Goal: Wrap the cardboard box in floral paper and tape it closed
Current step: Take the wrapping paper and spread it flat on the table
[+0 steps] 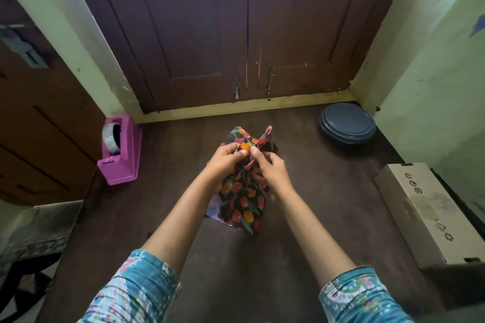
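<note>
Two teal patterned sleeves lead out to bare forearms that meet over the box. It sits mid-surface, fully hidden in glossy dark paper printed with red and orange flowers. Its long axis runs away from the person and its near end rests on the matt brown surface.

The unfinished end is the far one, right at the fingertips, where stiff pointed flaps stick up. The left hand and right hand both have their fingers curled in, pinching those flaps together at the middle. The folds look crisp but springy, so I judge they would open if let go.

The pink plastic dispenser, with a grey roll in it, stands well to the left, nearer the left hand. A plain oblong carton lies at the right edge. Beyond are stacked round blue plates and dark wooden doors.
</note>
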Available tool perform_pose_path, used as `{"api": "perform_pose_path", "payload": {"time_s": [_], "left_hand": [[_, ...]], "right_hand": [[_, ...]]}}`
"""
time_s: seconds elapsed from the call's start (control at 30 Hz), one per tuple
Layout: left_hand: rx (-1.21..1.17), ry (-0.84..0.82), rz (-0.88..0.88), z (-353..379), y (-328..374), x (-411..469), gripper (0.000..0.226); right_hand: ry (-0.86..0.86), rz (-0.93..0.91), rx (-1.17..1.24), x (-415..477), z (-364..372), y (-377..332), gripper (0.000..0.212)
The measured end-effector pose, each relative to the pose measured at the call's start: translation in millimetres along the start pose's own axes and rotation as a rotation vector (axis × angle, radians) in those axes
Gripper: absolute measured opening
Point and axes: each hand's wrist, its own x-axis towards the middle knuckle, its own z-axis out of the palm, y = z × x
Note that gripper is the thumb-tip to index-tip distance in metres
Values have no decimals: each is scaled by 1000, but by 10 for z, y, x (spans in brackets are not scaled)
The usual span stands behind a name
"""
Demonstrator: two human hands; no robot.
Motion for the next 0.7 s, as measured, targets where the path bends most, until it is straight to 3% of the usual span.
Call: {"api": "perform_pose_path", "payload": {"time_s": [0.17, 0.27, 0.4, 0.57, 0.7], "left_hand": [[-44, -15, -40, 0, -92, -32, 17], [-86, 26, -53, 24, -131, -12, 15], [-83, 28, -52, 70, -143, -4, 14], [-139, 70, -102, 73, -182, 17, 16], [-76, 87, -95, 57, -264, 45, 14]], "right_hand": [[110, -80, -98, 70, -49, 94, 26], [194, -182, -316, 72, -121, 124, 22], [208, -208, -310, 25, -150, 66, 35], [51, -214, -319, -1, -97, 69, 17], [98, -276, -486, -42, -103, 34, 6]]}}
